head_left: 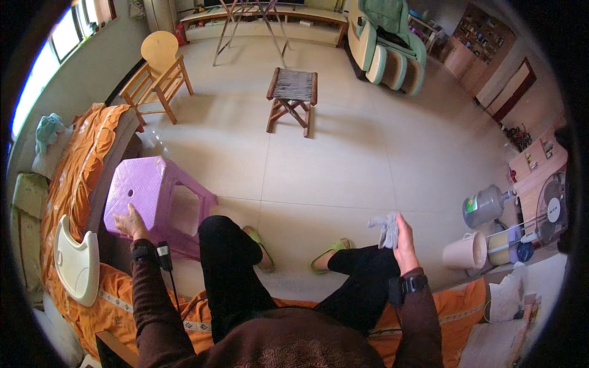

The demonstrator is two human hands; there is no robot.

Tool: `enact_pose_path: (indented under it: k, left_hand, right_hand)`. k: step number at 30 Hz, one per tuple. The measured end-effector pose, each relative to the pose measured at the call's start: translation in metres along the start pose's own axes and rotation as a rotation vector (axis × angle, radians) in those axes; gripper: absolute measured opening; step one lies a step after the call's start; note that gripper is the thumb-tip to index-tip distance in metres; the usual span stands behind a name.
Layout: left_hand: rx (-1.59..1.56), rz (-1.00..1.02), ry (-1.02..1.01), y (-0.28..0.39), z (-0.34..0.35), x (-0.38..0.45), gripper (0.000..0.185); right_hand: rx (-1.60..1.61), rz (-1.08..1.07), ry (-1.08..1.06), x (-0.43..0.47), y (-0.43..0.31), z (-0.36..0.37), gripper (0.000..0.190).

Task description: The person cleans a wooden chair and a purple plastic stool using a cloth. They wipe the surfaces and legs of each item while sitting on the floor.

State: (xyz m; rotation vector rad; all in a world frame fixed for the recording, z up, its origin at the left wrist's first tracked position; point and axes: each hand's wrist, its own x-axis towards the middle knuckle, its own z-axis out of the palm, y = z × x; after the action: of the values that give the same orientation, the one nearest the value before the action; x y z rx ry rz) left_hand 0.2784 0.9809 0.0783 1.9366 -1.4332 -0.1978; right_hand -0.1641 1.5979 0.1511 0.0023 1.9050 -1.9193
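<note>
A purple plastic stool [138,184] stands to the left of my knees. My left hand [131,223] rests on the near side of its seat, fingers spread and thumb pointing towards the hole in the seat; whether it grips the rim I cannot tell. Above my right knee my right hand [405,241] holds a crumpled grey cloth [389,231] between thumb and fingers. Part of the cloth hangs out to the left of the hand.
A wooden folding stool [294,87] stands ahead, with a wooden child's chair [161,69] at upper left. A white plastic tray [76,262] lies on the orange-covered sofa [87,161]. On the right are a water bottle [485,207], a pink bin [464,250] and a fan [552,211].
</note>
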Motion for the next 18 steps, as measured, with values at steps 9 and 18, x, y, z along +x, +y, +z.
enact_pose_path:
  k: [9, 18]
  left_hand:
    - [-0.848, 0.644, -0.665, 0.214, 0.025, -0.219, 0.055]
    - [-0.527, 0.230, -1.583, 0.210, 0.074, -0.282, 0.043]
  right_hand:
    - [-0.116, -0.098, -0.265, 0.162, -0.092, 0.117, 0.026]
    - [-0.048, -0.068, -0.150, 0.395, -0.017, 0.217, 0.030]
